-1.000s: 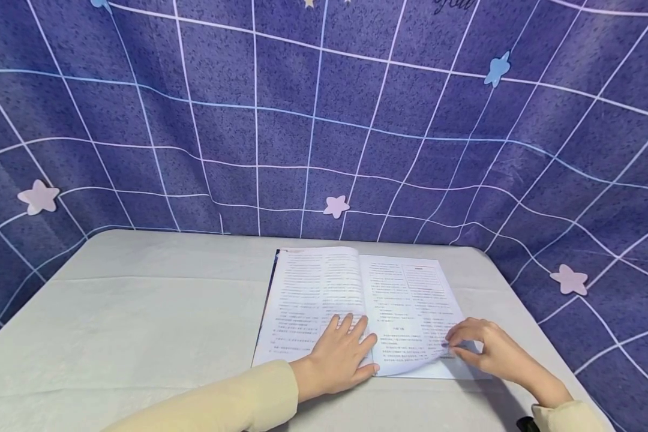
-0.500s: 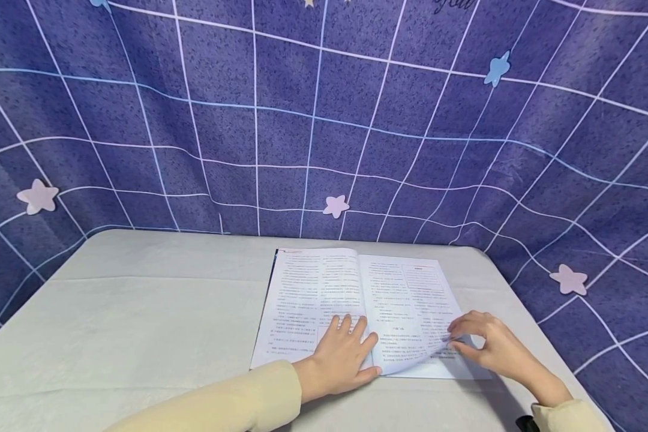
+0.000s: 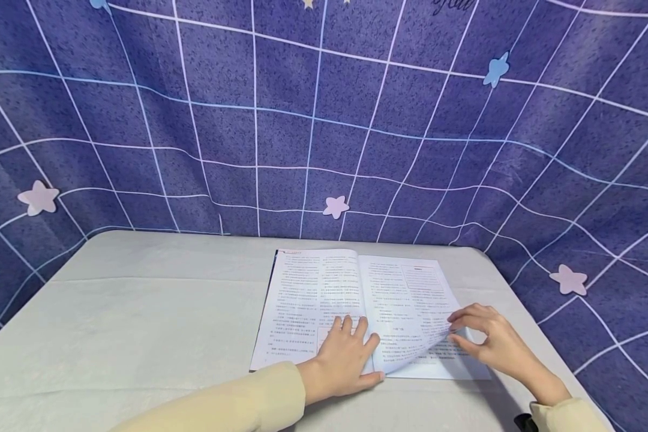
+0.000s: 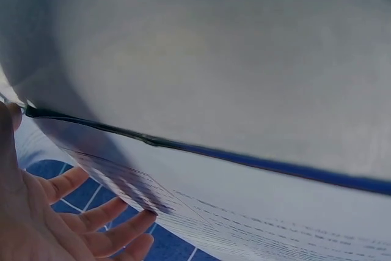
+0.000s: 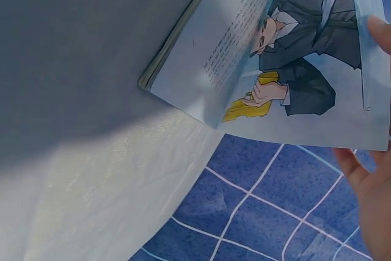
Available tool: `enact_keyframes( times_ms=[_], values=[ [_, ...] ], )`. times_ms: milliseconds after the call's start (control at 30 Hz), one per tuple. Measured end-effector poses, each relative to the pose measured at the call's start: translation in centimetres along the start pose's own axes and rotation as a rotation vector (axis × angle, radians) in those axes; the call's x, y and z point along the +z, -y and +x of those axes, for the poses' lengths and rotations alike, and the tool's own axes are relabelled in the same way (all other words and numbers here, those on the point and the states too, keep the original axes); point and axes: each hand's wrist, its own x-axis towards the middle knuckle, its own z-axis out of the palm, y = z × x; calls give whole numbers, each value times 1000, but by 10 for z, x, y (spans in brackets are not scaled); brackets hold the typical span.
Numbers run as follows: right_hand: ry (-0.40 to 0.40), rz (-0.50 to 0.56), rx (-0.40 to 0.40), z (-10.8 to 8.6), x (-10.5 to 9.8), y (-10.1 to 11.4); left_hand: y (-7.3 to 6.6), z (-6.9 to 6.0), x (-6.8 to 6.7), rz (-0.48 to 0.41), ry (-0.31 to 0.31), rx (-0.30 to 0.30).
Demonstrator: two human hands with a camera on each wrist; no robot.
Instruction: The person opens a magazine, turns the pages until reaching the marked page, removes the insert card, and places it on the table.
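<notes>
An open book [image 3: 302, 288] with printed text lies on the table. My left hand [image 3: 345, 360] rests on the lower part of its left page beside the fold, fingers spread. The thumb reaches past the fold at the bottom edge. My right hand [image 3: 488, 339] pinches the lower outer corner of the right-hand page [image 3: 399, 312] between thumb and fingers, holding it curled up off the pages beneath. In the right wrist view, the raised page's underside carries a colour illustration [image 5: 308, 84] of a dark-suited figure. The left wrist view shows the left fingers [image 4: 122, 230] against the page.
A pale cloth covers the table [image 3: 140, 312]. Behind and to the right hangs a blue curtain [image 3: 281, 138] with a grid pattern and stars. A small black object [image 3: 525, 422] sits by the right cuff.
The right hand has lifted the page corner slightly higher, so more of the page below shows. The left hand has slid a little to the right on the book.
</notes>
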Motion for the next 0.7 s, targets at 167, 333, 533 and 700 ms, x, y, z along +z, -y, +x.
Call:
enact_keyframes(
  times_ms=[167, 333, 533, 700],
  values=[
    [-4, -22, 24, 1, -1, 1, -2, 2, -1, 24, -10, -5],
    [-33, -22, 11, 2, 0, -1, -4, 3, -2, 47, 0, -9],
    [-75, -10, -1, 4, 0, 1, -5, 4, -2, 64, -16, -18],
    [-130, 1, -46, 6, 2, 2, -7, 5, -2, 82, -37, -32]
  ],
)
